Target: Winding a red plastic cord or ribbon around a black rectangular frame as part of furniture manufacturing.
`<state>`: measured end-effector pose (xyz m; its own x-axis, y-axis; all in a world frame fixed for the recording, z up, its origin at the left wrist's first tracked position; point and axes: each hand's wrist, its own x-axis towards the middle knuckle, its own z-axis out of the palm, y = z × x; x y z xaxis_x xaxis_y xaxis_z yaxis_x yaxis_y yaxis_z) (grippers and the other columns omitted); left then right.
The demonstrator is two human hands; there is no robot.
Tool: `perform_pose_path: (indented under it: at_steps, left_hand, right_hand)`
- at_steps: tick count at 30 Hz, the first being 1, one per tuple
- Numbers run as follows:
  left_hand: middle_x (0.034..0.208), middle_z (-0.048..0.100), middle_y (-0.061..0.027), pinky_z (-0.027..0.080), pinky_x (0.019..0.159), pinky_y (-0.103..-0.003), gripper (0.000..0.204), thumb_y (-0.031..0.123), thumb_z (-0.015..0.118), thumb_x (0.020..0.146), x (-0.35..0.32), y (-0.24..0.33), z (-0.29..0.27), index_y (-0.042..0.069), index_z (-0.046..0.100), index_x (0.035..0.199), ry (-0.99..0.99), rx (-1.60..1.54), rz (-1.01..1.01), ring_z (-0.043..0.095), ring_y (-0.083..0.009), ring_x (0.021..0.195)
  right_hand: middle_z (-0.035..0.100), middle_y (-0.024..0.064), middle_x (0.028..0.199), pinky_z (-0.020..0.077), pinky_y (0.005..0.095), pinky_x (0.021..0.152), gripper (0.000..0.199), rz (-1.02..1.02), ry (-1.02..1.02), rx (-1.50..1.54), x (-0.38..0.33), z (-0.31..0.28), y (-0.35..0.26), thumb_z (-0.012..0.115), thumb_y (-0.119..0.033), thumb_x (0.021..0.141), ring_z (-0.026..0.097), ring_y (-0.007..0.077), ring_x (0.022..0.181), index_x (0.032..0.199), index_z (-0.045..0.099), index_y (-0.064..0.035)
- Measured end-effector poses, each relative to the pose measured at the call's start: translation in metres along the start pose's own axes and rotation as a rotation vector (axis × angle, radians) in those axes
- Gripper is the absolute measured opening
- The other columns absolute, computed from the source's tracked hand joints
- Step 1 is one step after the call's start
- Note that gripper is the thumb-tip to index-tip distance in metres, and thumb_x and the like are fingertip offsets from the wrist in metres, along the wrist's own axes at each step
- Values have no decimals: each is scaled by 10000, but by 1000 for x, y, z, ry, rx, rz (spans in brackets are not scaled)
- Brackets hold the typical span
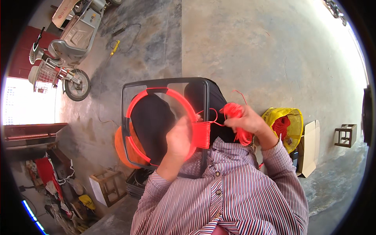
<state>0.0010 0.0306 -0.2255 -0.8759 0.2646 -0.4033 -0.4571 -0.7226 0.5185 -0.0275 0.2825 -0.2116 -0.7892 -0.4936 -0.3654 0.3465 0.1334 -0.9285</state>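
A black rectangular frame (167, 81) with a red ring (135, 102) inside it rests over my lap. Red cord is wound in a dense band (201, 135) between the ring's right side and the frame's right bar. My left hand (180, 135) is at the ring's right side, beside that band. Its fingers look bent and closed, but blur and the ring partly hide what they grip. To the right of the frame, my right hand (248, 120) is closed around a bundle of red cord (234, 111). A thin strand loops from the bundle toward the wound band.
At my right stand a yellow bag (269, 116) holding more red cord (281, 126), an opened cardboard box (309, 147) and a small stool (345, 135). An orange round seat (122, 147), black stacked frames (135, 188) and a wooden stool (102, 188) are at left. An electric scooter (70, 49) is far left.
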Motion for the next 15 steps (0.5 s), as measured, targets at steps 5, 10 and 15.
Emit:
perform_pose_path:
  at_steps: [5,10,15]
  left_hand:
    - [1106,626,-187,491,948,-408,541,168,473,705,2,0,-5,-82,545,1179,5,-3,-17,618,-292,1026]
    - [1098,631,-183,500,942,-421,528,155,471,695,4,3,-3,-78,557,1161,-46,34,-50,627,-295,1012]
    - [1135,612,-156,482,928,-370,502,206,491,782,0,5,5,-63,536,1203,-110,48,-14,612,-260,1027]
  right_hand:
    - [538,46,565,432,271,476,57,-258,500,656,-23,-37,37,585,-46,819,537,142,486,861,566,-13]
    - [540,48,571,435,266,482,151,-201,575,572,-28,-24,22,573,-39,819,533,138,490,963,573,6]
    - [623,38,706,455,237,548,475,-102,-12,-14,7,13,2,719,-121,802,574,87,588,1235,578,12]
